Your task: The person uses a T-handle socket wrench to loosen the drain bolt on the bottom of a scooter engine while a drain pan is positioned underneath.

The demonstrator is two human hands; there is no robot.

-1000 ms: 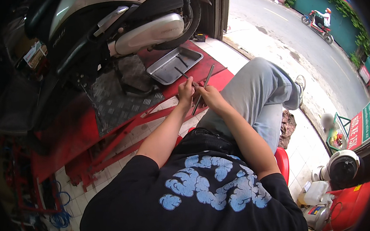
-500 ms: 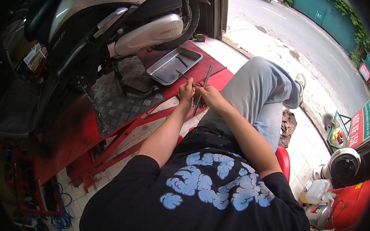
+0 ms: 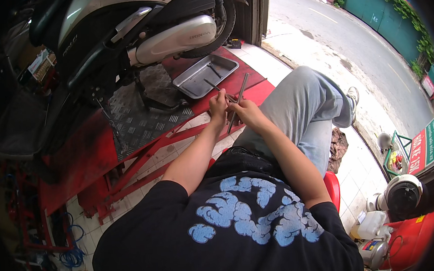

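Note:
My left hand (image 3: 218,108) is closed around a thin dark rod-like tool (image 3: 211,84), whose tip points up toward the tray. Close against it, my right hand (image 3: 247,112) grips a long grey metal rod (image 3: 243,85). The rod slants, with one end above the hand and the other below it. The two hands nearly touch over the near edge of the red lift, and what lies between their fingers is too small to make out. Just beyond them a shallow metal tray (image 3: 228,67) holds a dark stick-shaped piece (image 3: 214,71).
A motor scooter (image 3: 175,40) stands on the red lift platform (image 3: 82,157) to the left. My crossed legs in jeans (image 3: 295,100) are at the right. A red tank (image 3: 413,240), a plastic jug (image 3: 371,224) and a fan (image 3: 404,193) stand at lower right. Beyond the doorway runs a road (image 3: 343,31).
The grey rod has shifted slightly and stands a little more upright. The thin tool's tip has moved slightly up and left. Both hands stay closed in nearly the same place.

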